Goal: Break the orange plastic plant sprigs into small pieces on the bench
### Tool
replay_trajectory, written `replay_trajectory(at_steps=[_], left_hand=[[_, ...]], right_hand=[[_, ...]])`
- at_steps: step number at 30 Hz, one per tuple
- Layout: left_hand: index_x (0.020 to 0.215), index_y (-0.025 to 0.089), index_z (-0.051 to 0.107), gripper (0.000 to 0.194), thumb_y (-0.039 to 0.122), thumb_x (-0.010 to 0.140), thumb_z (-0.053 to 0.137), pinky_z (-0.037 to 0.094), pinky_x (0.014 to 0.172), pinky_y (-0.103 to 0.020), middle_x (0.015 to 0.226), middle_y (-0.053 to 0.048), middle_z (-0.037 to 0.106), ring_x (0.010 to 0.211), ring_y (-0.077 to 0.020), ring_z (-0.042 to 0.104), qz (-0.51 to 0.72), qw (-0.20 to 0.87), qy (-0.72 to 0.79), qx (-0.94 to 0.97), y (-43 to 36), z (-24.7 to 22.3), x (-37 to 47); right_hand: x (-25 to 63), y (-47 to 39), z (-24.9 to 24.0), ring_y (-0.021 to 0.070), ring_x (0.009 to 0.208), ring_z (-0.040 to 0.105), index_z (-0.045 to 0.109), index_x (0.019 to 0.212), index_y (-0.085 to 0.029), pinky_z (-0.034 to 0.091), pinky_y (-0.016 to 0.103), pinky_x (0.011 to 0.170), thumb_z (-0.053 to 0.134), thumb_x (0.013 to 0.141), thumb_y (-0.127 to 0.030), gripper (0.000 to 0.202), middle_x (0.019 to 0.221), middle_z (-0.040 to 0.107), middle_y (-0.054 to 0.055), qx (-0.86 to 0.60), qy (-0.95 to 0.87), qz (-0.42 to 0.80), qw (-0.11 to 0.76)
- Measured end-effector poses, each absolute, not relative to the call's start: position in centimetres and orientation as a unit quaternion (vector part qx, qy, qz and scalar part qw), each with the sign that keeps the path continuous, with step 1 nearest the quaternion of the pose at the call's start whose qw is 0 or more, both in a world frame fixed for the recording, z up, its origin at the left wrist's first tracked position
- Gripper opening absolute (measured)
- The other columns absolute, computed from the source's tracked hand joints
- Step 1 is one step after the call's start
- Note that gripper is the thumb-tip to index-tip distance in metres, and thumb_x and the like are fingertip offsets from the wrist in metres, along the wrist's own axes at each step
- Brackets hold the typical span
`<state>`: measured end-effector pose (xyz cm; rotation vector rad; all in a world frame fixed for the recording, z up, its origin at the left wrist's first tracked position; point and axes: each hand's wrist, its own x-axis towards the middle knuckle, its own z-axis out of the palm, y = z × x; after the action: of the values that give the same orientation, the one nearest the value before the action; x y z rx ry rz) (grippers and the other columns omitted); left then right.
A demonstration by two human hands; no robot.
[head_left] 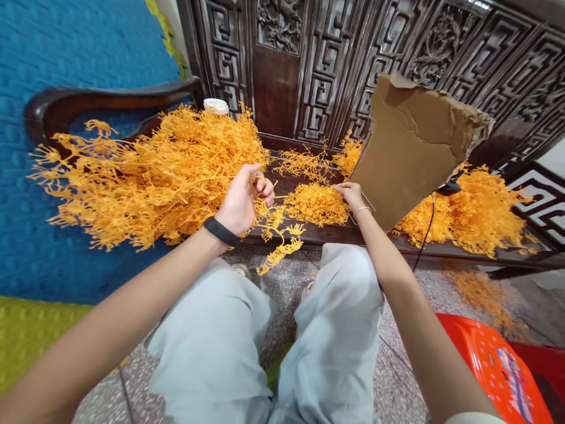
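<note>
My left hand, with a black band at the wrist, is closed around a branching orange plastic sprig that hangs down over the bench edge. Left of it spreads a large heap of the same orange sprigs. My right hand is at the right side of a low pile of small orange pieces, fingertips pressed together. Whatever those fingers pinch, if anything, is too small to make out. Close behind this hand stands a tilted cardboard piece with torn edges.
The dark carved wooden bench carries thin loose orange stems toward its back. More orange pieces lie to the right, near a black device with a cable. A white lidded container stands behind the heap; a red stool is lower right.
</note>
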<state>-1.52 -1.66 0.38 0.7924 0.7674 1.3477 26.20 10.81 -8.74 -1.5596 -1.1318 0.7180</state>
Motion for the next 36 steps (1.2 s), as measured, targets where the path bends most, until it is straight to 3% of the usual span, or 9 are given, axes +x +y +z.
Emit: replay_trajectory(at_steps=[4, 10, 18, 23, 26, 31, 33, 36], left_hand=[[0.049, 0.02, 0.034, 0.037, 0.037, 0.08, 0.046, 0.037, 0.044, -0.025, 0.046, 0.001, 0.04, 0.041, -0.0094, 0.039, 0.585, 0.641, 0.333, 0.369, -1.7, 0.4, -1.2], [0.05, 0.02, 0.034, 0.037, 0.037, 0.08, 0.049, 0.037, 0.045, -0.025, 0.047, 0.001, 0.04, 0.041, -0.0098, 0.039, 0.577, 0.648, 0.343, 0.36, -1.5, 0.3, -0.8], [0.049, 0.019, 0.033, 0.04, 0.036, 0.083, 0.042, 0.038, 0.046, -0.022, 0.048, 0.002, 0.039, 0.041, -0.0081, 0.04, 0.56, 0.641, 0.352, 0.389, -1.6, 0.4, -1.0], [0.048, 0.019, 0.033, 0.04, 0.035, 0.084, 0.042, 0.038, 0.046, -0.021, 0.048, 0.002, 0.039, 0.042, -0.008, 0.04, 0.563, 0.639, 0.349, 0.391, -1.6, 0.4, -1.0], [0.048, 0.019, 0.033, 0.04, 0.034, 0.084, 0.04, 0.037, 0.046, -0.022, 0.047, 0.001, 0.039, 0.041, -0.0083, 0.039, 0.568, 0.638, 0.344, 0.389, -1.5, 0.3, -0.9], [0.047, 0.019, 0.033, 0.04, 0.034, 0.084, 0.039, 0.037, 0.046, -0.022, 0.047, 0.002, 0.038, 0.041, -0.0085, 0.039, 0.569, 0.647, 0.332, 0.383, -1.4, 0.2, -0.7], [0.048, 0.019, 0.033, 0.041, 0.036, 0.084, 0.041, 0.038, 0.047, -0.023, 0.047, 0.002, 0.038, 0.041, -0.0086, 0.04, 0.572, 0.65, 0.326, 0.38, -1.4, 0.3, -0.6], [0.048, 0.019, 0.033, 0.041, 0.037, 0.084, 0.043, 0.039, 0.048, -0.023, 0.047, 0.002, 0.039, 0.041, -0.0086, 0.041, 0.574, 0.652, 0.316, 0.382, -1.4, 0.4, -0.6]], right_hand=[[25.4, 10.7, -8.7, 0.0074, 0.052, 0.049, 0.065, 0.066, -0.011, 0.045, 0.024, 0.059, 0.068, 0.063, -0.013, 0.005, 0.06, 0.061, 0.0, -0.648, -0.508, 0.313, 0.474], [25.3, 10.8, -8.5, 0.0066, 0.048, 0.045, 0.064, 0.091, -0.008, 0.044, 0.025, 0.06, 0.067, 0.067, -0.014, 0.025, 0.059, 0.059, -0.001, -0.674, -0.509, 0.291, 0.451], [25.4, 9.4, -7.4, 0.0053, 0.043, 0.039, 0.066, 0.068, -0.01, 0.037, 0.021, 0.05, 0.062, 0.07, -0.015, 0.006, 0.053, 0.058, -0.001, -0.663, -0.544, 0.306, 0.414], [24.1, 7.8, -5.4, 0.0033, 0.043, 0.041, 0.066, 0.072, -0.01, 0.03, 0.018, 0.045, 0.056, 0.075, -0.012, 0.01, 0.056, 0.055, -0.002, -0.594, -0.532, 0.4, 0.452], [22.5, 6.0, -3.4, 0.0039, 0.049, 0.047, 0.067, 0.076, -0.011, 0.035, 0.018, 0.049, 0.056, 0.08, -0.024, 0.017, 0.062, 0.057, 0.0, -0.498, -0.578, 0.463, 0.452], [18.8, 2.1, -1.1, 0.008, 0.06, 0.054, 0.068, 0.078, -0.013, 0.044, 0.021, 0.059, 0.057, 0.079, -0.047, 0.035, 0.069, 0.063, 0.003, -0.412, -0.731, 0.468, 0.276], [17.4, 1.1, -1.1, 0.0084, 0.063, 0.054, 0.067, 0.075, -0.013, 0.045, 0.022, 0.061, 0.059, 0.077, -0.048, 0.035, 0.07, 0.064, 0.003, -0.384, -0.767, 0.469, 0.21], [15.8, 0.6, -1.5, 0.0079, 0.063, 0.054, 0.064, 0.078, -0.014, 0.046, 0.023, 0.063, 0.061, 0.077, -0.042, 0.028, 0.07, 0.062, 0.001, -0.35, -0.769, 0.493, 0.205]])
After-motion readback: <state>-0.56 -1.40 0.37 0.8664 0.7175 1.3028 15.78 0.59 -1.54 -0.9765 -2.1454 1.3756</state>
